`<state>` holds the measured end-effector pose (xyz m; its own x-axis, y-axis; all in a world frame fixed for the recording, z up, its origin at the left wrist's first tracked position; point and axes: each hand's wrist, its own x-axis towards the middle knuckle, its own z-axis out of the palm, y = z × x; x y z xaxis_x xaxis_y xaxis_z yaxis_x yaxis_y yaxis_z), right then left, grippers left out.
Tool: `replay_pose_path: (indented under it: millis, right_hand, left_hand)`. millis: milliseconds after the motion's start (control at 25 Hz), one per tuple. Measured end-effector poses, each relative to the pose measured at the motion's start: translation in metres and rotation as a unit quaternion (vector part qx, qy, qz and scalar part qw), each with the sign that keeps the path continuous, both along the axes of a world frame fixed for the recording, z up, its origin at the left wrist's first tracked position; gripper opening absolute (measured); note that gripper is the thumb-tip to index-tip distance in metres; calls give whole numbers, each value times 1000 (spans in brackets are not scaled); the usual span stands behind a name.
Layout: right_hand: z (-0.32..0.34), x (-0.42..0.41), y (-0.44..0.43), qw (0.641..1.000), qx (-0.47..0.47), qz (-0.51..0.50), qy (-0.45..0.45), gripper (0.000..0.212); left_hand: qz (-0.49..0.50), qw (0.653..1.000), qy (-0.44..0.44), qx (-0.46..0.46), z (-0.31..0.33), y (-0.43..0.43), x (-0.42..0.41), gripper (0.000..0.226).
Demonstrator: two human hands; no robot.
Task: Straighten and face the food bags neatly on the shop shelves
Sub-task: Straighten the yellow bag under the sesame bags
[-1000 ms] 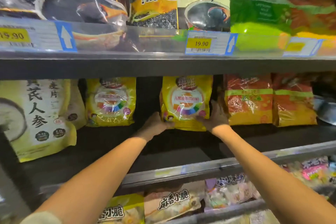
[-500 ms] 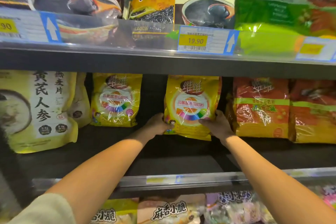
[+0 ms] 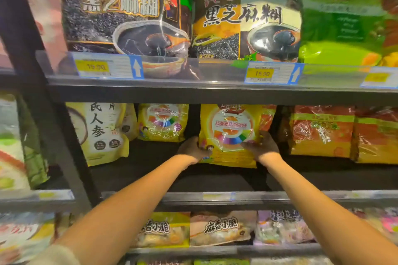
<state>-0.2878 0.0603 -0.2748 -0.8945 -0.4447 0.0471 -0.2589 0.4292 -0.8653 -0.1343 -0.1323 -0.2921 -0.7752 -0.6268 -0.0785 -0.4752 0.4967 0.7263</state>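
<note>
A yellow food bag (image 3: 230, 129) with a rainbow wheel print stands upright on the middle shelf (image 3: 215, 178), slightly lifted toward the front. My left hand (image 3: 192, 147) grips its lower left corner and my right hand (image 3: 261, 146) grips its lower right side. A second identical yellow bag (image 3: 162, 122) stands further back to the left. Red and yellow bags (image 3: 321, 131) stand to the right, and a pale yellow ginseng oat bag (image 3: 101, 131) stands at the left.
The upper shelf holds black sesame paste bags (image 3: 125, 13) and a green bag (image 3: 344, 23) behind price tags (image 3: 269, 73). The shelf rail (image 3: 215, 197) runs below my arms, above snack packets (image 3: 219, 228). A dark upright post (image 3: 53, 125) divides the bays.
The held yellow bag has come forward and looks larger and closer to the shelf front. The view has shifted right and upward, showing more of the left bay.
</note>
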Motion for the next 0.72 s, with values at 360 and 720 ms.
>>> replay_pose_path:
  millis: [360, 720]
  right_hand:
    - [2, 102, -41, 999, -8, 32, -14, 78]
    - [11, 129, -120, 996, -2, 82, 32, 88]
  left_hand:
    - [90, 994, 16, 67, 0, -42, 106, 66]
    - [183, 981, 40, 50, -4, -87, 135, 65]
